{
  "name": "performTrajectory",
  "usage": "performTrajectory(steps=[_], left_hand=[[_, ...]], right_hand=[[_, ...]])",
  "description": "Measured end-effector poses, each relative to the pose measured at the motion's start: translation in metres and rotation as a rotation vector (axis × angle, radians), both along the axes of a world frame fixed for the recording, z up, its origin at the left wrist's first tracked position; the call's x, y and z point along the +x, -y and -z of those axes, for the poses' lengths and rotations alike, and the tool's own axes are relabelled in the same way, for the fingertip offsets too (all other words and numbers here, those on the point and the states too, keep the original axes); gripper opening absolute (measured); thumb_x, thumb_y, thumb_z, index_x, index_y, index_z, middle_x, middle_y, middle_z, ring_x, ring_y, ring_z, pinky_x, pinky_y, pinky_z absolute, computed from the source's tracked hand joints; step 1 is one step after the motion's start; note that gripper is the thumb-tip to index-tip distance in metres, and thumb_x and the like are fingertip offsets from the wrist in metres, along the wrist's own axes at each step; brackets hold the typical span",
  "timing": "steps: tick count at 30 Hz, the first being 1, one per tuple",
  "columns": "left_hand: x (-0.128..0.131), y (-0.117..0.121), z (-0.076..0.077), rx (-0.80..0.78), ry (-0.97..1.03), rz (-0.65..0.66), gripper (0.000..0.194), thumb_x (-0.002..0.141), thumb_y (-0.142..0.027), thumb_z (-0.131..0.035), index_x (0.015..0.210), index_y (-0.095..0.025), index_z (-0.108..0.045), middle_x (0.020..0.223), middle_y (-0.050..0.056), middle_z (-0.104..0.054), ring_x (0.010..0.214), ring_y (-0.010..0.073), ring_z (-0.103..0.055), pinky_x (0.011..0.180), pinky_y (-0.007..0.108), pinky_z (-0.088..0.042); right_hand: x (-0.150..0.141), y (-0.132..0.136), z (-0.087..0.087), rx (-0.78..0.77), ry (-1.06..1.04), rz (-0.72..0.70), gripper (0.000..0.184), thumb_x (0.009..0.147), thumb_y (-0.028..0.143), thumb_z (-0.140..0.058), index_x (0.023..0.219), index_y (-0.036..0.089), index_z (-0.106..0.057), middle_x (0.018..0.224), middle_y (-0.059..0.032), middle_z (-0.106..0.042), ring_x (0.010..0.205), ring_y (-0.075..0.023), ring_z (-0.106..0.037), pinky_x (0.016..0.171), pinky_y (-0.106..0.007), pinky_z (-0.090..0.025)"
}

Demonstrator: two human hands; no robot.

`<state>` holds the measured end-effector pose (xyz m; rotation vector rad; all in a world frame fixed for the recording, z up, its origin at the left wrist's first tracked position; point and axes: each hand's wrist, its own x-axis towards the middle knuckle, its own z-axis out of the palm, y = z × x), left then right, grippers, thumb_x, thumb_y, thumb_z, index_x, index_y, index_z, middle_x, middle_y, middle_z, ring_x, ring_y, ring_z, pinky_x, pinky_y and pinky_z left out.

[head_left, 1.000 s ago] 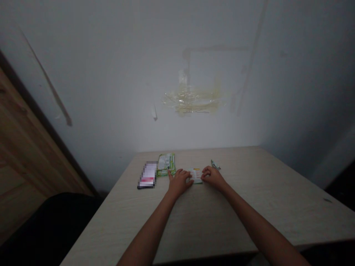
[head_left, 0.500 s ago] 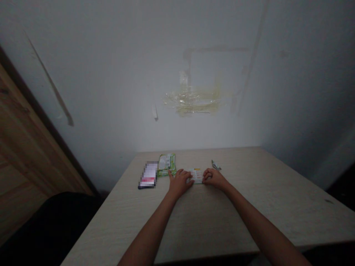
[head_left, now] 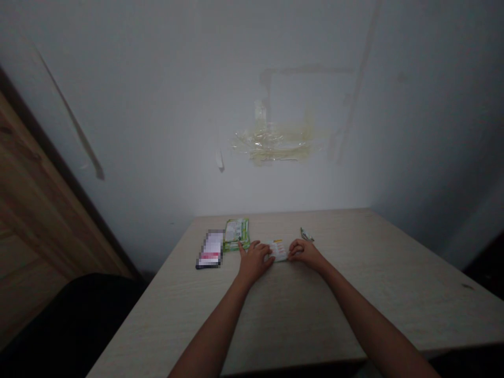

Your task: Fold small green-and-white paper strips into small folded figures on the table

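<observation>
A small white packet [head_left: 279,251] with printed lines and a yellow mark lies flat on the table between my hands. My left hand [head_left: 254,259] rests with fingers spread, its fingertips on the packet's left part. At the packet's right edge, the fingers of my right hand [head_left: 306,253] are pinched together on its corner. Just beyond my left hand sits a stack of green-and-white packets [head_left: 237,231]. Behind my right hand is a small crumpled green-and-white scrap [head_left: 306,234].
A phone [head_left: 211,249] with a blurred-out screen lies left of the stack. The pale wooden table [head_left: 307,325] meets a wall [head_left: 169,131] with old tape on it. A dark object [head_left: 74,320] stands at the left, and a small dark bit [head_left: 468,286] lies far right.
The right hand has shifted slightly to the right at the packet's edge, and the packet's right side has turned a little. My left hand stays in place.
</observation>
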<state>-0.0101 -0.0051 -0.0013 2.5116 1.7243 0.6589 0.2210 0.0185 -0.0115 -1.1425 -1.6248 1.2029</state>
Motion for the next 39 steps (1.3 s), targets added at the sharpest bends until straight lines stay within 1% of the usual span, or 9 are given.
performTrajectory(steps=[4,7,12,19,24,27,30,35,39], left_hand=[[0.000,0.002,-0.001,0.035,0.025,-0.005,0.023,0.082,-0.045,-0.060,0.099,-0.031,-0.067,0.117,0.002,-0.067,0.125,0.0288,-0.045,0.108,0.074,0.005],[0.000,0.001,-0.001,0.040,0.055,0.015,0.022,0.080,-0.045,-0.064,0.095,-0.030,-0.067,0.115,0.001,-0.068,0.123,0.0284,-0.046,0.106,0.075,0.008],[-0.001,0.003,-0.003,0.033,0.052,0.044,0.024,0.077,-0.047,-0.067,0.093,-0.029,-0.067,0.112,0.001,-0.067,0.121,0.0278,-0.046,0.106,0.075,0.007],[0.000,0.003,-0.004,0.014,0.016,0.032,0.034,0.079,-0.051,-0.064,0.111,-0.039,-0.065,0.120,0.000,-0.064,0.124,0.0295,-0.043,0.106,0.075,0.008],[0.000,0.001,-0.002,-0.013,-0.017,0.019,0.035,0.079,-0.054,-0.062,0.112,-0.042,-0.064,0.126,-0.002,-0.062,0.128,0.0329,-0.039,0.105,0.078,0.003],[-0.001,0.000,-0.001,-0.039,-0.035,0.012,0.037,0.080,-0.056,-0.059,0.115,-0.044,-0.063,0.132,-0.003,-0.060,0.133,0.0347,-0.035,0.104,0.078,0.001],[-0.002,-0.001,-0.001,-0.044,-0.034,0.021,0.037,0.081,-0.056,-0.058,0.115,-0.044,-0.062,0.134,-0.003,-0.059,0.134,0.0348,-0.034,0.104,0.078,0.002],[-0.002,-0.001,0.000,-0.059,-0.023,0.020,0.037,0.080,-0.056,-0.059,0.115,-0.044,-0.062,0.134,-0.003,-0.059,0.134,0.0347,-0.034,0.103,0.078,0.004],[-0.002,-0.001,0.001,-0.054,-0.028,0.011,0.036,0.081,-0.056,-0.059,0.115,-0.044,-0.062,0.134,-0.003,-0.059,0.134,0.0345,-0.034,0.104,0.077,0.004]], right_hand=[[0.001,-0.001,-0.003,-0.005,-0.058,0.034,0.038,0.051,0.034,-0.082,0.076,0.020,-0.056,0.068,0.0010,-0.072,0.074,-0.0240,-0.071,0.083,-0.050,-0.052],[0.001,-0.001,-0.004,-0.003,-0.075,0.037,0.039,0.054,0.039,-0.082,0.076,0.021,-0.056,0.070,-0.0001,-0.072,0.077,-0.0252,-0.072,0.086,-0.051,-0.051],[-0.002,-0.001,0.002,0.078,0.002,0.058,0.035,0.058,0.038,-0.080,0.077,0.021,-0.057,0.074,-0.0015,-0.073,0.079,-0.0247,-0.071,0.083,-0.046,-0.053],[-0.004,-0.004,0.008,0.162,0.142,0.062,0.027,0.064,0.036,-0.074,0.079,0.021,-0.057,0.078,-0.0021,-0.073,0.077,-0.0215,-0.071,0.078,-0.038,-0.053],[-0.007,-0.008,0.008,0.274,0.240,0.116,0.020,0.067,0.031,-0.071,0.079,0.021,-0.058,0.078,-0.0019,-0.073,0.083,-0.0215,-0.070,0.081,-0.038,-0.051],[-0.009,-0.012,0.008,0.302,0.263,0.140,0.017,0.068,0.028,-0.069,0.079,0.021,-0.058,0.077,-0.0011,-0.072,0.082,-0.0210,-0.069,0.080,-0.037,-0.051],[-0.012,-0.016,0.010,0.324,0.270,0.170,0.016,0.068,0.027,-0.068,0.078,0.021,-0.057,0.076,-0.0006,-0.071,0.078,-0.0200,-0.069,0.079,-0.036,-0.050],[-0.015,-0.024,0.015,0.375,0.326,0.251,0.015,0.069,0.027,-0.067,0.079,0.021,-0.058,0.077,-0.0010,-0.071,0.082,-0.0213,-0.068,0.078,-0.037,-0.049],[-0.018,-0.028,0.013,0.402,0.385,0.275,0.013,0.072,0.028,-0.066,0.081,0.021,-0.059,0.077,-0.0006,-0.072,0.083,-0.0210,-0.067,0.078,-0.036,-0.048]])
